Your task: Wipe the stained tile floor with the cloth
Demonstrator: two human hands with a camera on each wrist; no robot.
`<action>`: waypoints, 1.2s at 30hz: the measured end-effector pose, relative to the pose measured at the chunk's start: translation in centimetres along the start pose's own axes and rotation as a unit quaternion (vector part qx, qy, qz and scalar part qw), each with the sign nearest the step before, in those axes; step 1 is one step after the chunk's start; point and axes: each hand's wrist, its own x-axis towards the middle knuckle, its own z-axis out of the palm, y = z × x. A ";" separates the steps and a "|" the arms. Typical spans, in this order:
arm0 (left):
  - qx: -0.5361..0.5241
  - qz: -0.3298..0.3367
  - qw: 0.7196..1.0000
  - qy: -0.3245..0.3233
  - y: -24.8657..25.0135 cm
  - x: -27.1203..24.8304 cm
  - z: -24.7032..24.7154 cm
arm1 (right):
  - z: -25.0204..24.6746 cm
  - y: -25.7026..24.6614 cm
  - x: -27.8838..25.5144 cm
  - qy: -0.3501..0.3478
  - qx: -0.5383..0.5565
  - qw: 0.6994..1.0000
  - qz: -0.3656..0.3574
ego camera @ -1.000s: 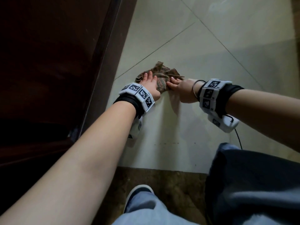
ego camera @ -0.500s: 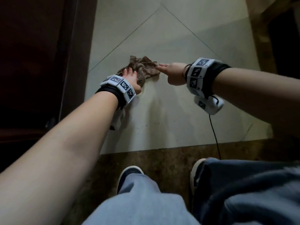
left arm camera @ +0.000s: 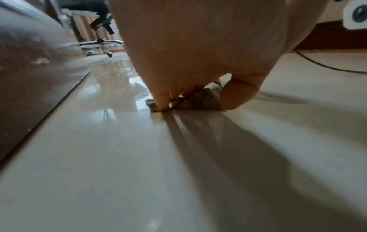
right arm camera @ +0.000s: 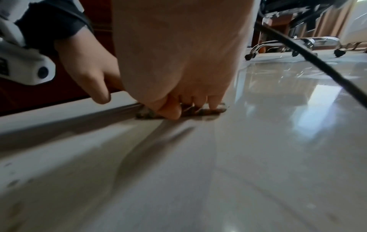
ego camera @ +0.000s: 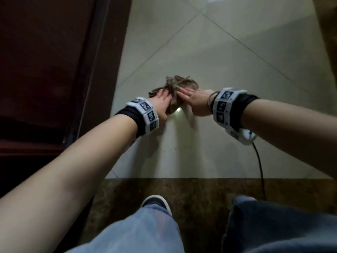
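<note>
**Both hands flat on the rag, rag on the tile**

Brown crumpled cloth (ego camera: 177,89) lies bunched on the pale tile floor (ego camera: 228,57), pinned under both hands. Frayed threads stick out of its far edge.

Left hand (ego camera: 161,105): fingers extended, pressing down on the left part of the cloth. In the left wrist view the fingertips (left arm camera: 163,100) bear on the cloth edge (left arm camera: 200,100), and the thumb (left arm camera: 238,94) is planted on the floor just right of it. No curl around the fabric, just a flat press.

Right hand (ego camera: 196,100): fingers straight, laid over the right part of the cloth, pointing toward the left hand. In the right wrist view its fingertips (right arm camera: 215,102) sit on top of the cloth (right arm camera: 198,111), and the thumb tip (right arm camera: 170,111) is at the near edge. Also a flat press, not a grasp. The two hands nearly meet over the middle of the cloth.

Small dark specks (ego camera: 176,148) mark the tile on the near side of the hands, toward the person. A bright glare spot (ego camera: 178,110) sits on the tile between the wrists.

Left of the left hand: dark wooden door (ego camera: 45,61) and its frame. Near side of both hands: a brown mottled stone strip (ego camera: 200,194), a shoe toe (ego camera: 156,202) and jeans (ego camera: 136,232). A black cable (ego camera: 259,161) hangs from the right wrist unit. Beyond the hands in the wrist views: a wheeled chair base (right arm camera: 298,45).
</note>
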 end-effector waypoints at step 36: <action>0.391 0.201 0.889 -0.126 4.6 -8.3 7.1 | 7.9 -5.6 -10.7 -0.087 -0.348 0.892 -0.276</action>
